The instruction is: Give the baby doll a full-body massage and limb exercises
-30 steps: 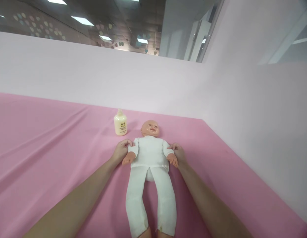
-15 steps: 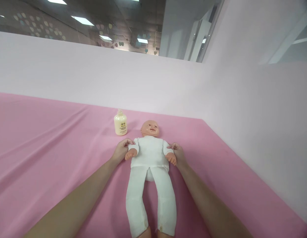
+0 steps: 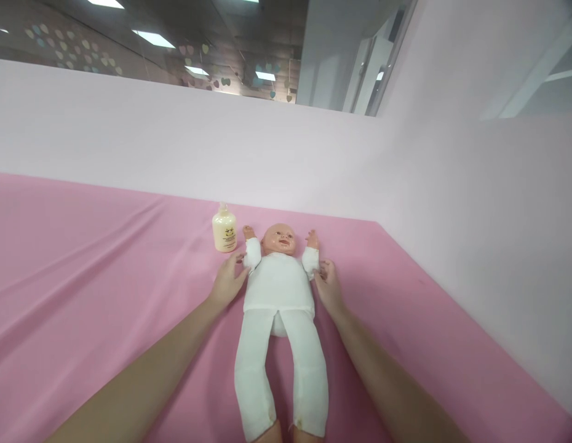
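A baby doll (image 3: 280, 283) in white cloth lies on its back, both its arms raised beside its head. My left hand (image 3: 229, 280) is at the doll's arm on the left of the view, thumb and fingers apart, fingertips touching the white sleeve near the elbow. At the other arm, my right hand (image 3: 329, 284) has its thumb and fingers against the sleeve, gripping it loosely. Beside the doll's raised left-side arm stands a pale yellow pump bottle (image 3: 225, 232) with a dark printed label.
Under the doll is a pink sheet (image 3: 106, 264) with creases at the left. A white wall (image 3: 184, 141) rises behind it and another along the right. Above the back wall, a window (image 3: 175, 55) shows ceiling lights and heart shapes.
The doll's arms have swung from beside its body up to beside its head. My left hand's fingers have spread, and both hands have turned slightly upward.
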`<action>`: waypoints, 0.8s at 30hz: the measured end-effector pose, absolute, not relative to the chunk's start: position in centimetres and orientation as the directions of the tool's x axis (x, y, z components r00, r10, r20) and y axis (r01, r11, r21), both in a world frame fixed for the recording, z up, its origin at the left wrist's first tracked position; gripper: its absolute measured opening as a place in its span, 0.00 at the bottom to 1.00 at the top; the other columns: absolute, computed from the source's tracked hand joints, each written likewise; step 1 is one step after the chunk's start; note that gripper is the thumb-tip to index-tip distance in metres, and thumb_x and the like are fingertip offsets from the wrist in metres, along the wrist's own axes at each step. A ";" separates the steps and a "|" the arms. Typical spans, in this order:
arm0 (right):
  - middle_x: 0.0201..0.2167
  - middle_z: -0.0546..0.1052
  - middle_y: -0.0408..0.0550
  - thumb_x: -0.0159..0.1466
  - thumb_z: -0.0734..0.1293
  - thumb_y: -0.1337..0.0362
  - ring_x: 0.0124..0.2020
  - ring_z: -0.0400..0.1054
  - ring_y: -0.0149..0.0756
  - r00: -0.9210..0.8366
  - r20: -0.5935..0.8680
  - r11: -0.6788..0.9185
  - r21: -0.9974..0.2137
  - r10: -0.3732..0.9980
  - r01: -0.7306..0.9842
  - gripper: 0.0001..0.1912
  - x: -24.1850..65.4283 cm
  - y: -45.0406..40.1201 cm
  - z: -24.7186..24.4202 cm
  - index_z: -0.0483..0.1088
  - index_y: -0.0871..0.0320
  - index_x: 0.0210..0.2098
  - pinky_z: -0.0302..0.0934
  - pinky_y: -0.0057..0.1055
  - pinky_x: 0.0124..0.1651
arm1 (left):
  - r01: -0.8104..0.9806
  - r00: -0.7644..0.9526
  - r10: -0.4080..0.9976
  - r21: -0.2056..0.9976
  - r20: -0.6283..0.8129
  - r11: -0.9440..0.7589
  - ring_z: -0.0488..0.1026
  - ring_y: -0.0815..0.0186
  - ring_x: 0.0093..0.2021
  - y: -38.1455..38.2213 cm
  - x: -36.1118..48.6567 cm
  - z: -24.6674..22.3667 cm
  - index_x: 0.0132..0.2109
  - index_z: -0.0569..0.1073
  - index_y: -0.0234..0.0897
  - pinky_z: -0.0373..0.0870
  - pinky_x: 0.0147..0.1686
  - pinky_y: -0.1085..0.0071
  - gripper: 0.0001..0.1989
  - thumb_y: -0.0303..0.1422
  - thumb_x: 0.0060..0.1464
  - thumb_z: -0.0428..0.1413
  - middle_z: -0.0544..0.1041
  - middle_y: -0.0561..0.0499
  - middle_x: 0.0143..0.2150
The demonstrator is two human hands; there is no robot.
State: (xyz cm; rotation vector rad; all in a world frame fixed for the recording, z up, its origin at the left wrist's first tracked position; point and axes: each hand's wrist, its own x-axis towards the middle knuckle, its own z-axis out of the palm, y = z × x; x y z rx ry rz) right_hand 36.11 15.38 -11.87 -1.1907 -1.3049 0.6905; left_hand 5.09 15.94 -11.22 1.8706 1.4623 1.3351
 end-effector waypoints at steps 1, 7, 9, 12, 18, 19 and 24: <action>0.53 0.76 0.53 0.63 0.65 0.56 0.53 0.72 0.45 0.200 0.354 0.304 -0.921 0.914 0.242 0.21 36.2 15.3 -11.8 0.64 0.53 0.54 0.65 0.45 0.57 | 0.522 -0.011 0.903 0.772 0.430 -0.361 0.70 0.53 0.60 16.0 5.1 -11.2 0.62 0.66 0.41 0.65 0.60 0.53 0.24 0.39 0.60 0.55 0.73 0.43 0.61; 0.59 0.73 0.54 0.64 0.63 0.54 0.55 0.71 0.45 0.172 0.332 0.264 -0.908 0.927 0.326 0.25 36.3 15.1 -11.5 0.67 0.53 0.60 0.64 0.47 0.60 | 0.567 0.007 0.893 0.734 0.450 -0.374 0.70 0.52 0.61 16.6 4.6 -12.1 0.64 0.68 0.42 0.64 0.62 0.51 0.25 0.39 0.61 0.54 0.74 0.43 0.61; 0.60 0.72 0.54 0.65 0.63 0.55 0.54 0.71 0.45 0.168 0.316 0.245 -0.907 0.934 0.344 0.26 36.3 15.1 -11.6 0.68 0.53 0.60 0.64 0.47 0.60 | 0.585 0.007 0.889 0.719 0.458 -0.375 0.68 0.51 0.63 16.8 4.5 -12.4 0.65 0.68 0.42 0.63 0.63 0.50 0.26 0.39 0.62 0.53 0.73 0.42 0.63; 0.62 0.72 0.54 0.64 0.63 0.56 0.55 0.71 0.46 0.191 0.310 0.229 -0.906 0.931 0.357 0.26 36.4 15.3 -11.7 0.70 0.54 0.60 0.64 0.46 0.61 | 0.606 0.008 0.889 0.704 0.459 -0.369 0.69 0.51 0.63 16.9 4.4 -12.5 0.64 0.70 0.40 0.62 0.64 0.50 0.25 0.40 0.62 0.53 0.73 0.42 0.63; 0.61 0.73 0.54 0.63 0.63 0.57 0.55 0.72 0.48 0.198 0.265 0.177 -0.910 0.944 0.374 0.28 36.4 15.5 -11.9 0.69 0.55 0.62 0.64 0.48 0.62 | 0.575 0.022 0.907 0.737 0.419 -0.355 0.72 0.51 0.60 17.1 4.3 -12.6 0.63 0.71 0.40 0.66 0.62 0.53 0.26 0.41 0.61 0.53 0.76 0.43 0.60; 0.62 0.73 0.54 0.63 0.63 0.56 0.55 0.72 0.48 0.194 0.253 0.167 -0.912 0.948 0.375 0.29 36.4 15.5 -11.9 0.68 0.55 0.62 0.64 0.48 0.62 | 0.580 0.027 0.912 0.737 0.409 -0.348 0.72 0.51 0.61 17.2 4.2 -12.7 0.64 0.71 0.40 0.66 0.62 0.53 0.26 0.42 0.61 0.53 0.76 0.43 0.60; 0.60 0.74 0.51 0.61 0.65 0.56 0.54 0.73 0.46 0.168 0.222 0.148 -0.918 0.960 0.367 0.31 36.4 15.5 -12.0 0.65 0.54 0.64 0.64 0.45 0.61 | 0.599 0.054 0.937 0.740 0.345 -0.307 0.73 0.51 0.59 17.4 4.0 -12.8 0.68 0.66 0.41 0.68 0.60 0.54 0.31 0.45 0.61 0.53 0.76 0.44 0.61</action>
